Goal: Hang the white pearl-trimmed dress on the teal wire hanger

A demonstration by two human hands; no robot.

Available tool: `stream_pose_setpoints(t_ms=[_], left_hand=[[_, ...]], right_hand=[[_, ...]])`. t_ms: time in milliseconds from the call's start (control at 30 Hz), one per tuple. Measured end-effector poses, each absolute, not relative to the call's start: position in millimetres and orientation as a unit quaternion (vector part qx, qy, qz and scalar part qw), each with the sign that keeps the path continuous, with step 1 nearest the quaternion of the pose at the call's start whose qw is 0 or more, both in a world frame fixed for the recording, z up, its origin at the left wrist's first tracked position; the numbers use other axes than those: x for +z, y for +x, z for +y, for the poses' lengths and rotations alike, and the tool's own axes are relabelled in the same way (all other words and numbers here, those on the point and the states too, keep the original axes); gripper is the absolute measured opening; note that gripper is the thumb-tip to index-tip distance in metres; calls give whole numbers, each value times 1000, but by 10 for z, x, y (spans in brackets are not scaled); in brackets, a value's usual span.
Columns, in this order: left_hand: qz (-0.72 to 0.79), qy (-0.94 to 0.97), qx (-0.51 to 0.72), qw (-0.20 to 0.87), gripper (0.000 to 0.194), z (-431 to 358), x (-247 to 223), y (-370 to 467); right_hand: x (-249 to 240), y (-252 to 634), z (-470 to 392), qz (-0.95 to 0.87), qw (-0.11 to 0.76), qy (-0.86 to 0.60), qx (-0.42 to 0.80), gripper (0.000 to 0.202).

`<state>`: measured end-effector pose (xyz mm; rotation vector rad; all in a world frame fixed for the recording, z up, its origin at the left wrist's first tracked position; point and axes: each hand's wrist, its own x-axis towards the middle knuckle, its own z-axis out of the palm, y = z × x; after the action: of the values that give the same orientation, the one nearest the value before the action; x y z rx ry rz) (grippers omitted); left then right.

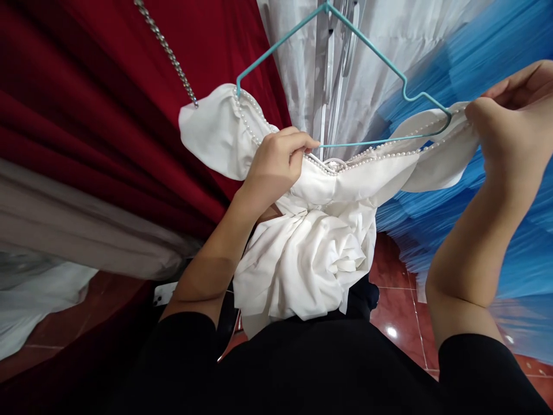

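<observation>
A white dress [302, 259] with pearl-trimmed edges and a fabric rosette hangs in front of me on a thin teal hanger [367, 43]. My left hand [279, 161] is closed on the pearl-trimmed neckline, beside the hanger's bottom bar. At the right, my right hand [514, 109] pinches the end of the dress's pearl-edged strap near the hanger's right corner; its fingertips are partly hidden. The dress's other white shoulder piece [216, 132] spreads out at the left, below the hanger's left corner.
A metal chain [166, 49] hangs down to the left shoulder piece. Behind are dark red drapes [86, 86], sheer white curtains [294, 57] and blue tulle [518, 230]. Red floor tiles [401, 311] show below.
</observation>
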<state>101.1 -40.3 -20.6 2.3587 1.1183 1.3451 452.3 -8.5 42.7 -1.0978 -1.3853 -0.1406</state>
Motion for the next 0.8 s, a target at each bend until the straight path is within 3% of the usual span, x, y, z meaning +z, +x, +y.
stream_pose_setpoints(t_ms=[167,300,400,500,633,800], left_hand=[[373,804,453,94,39,-436,-180,998],[380,801,456,78,40,-443,-204,996],[395,800,447,67,39,-435,-222,993],[405,802,434,61,39,-419,-242,1002],[394,801,447,55,36,-412,-296,1025],[358,806,468,55,38,-402,-316,1041]], right_hand=[[629,4179,1,-645,613,-454,-48,8],[713,3835,15,-660,600,-449,56,10],[647,3623,-111,-666,633,-390,59,9],[393,3406,-288,-709,627,-320,31,7],[-200,3150,-410,-831,433,-350,-8,16],[-636,3040,-391,-796,446,-407,-33,40]])
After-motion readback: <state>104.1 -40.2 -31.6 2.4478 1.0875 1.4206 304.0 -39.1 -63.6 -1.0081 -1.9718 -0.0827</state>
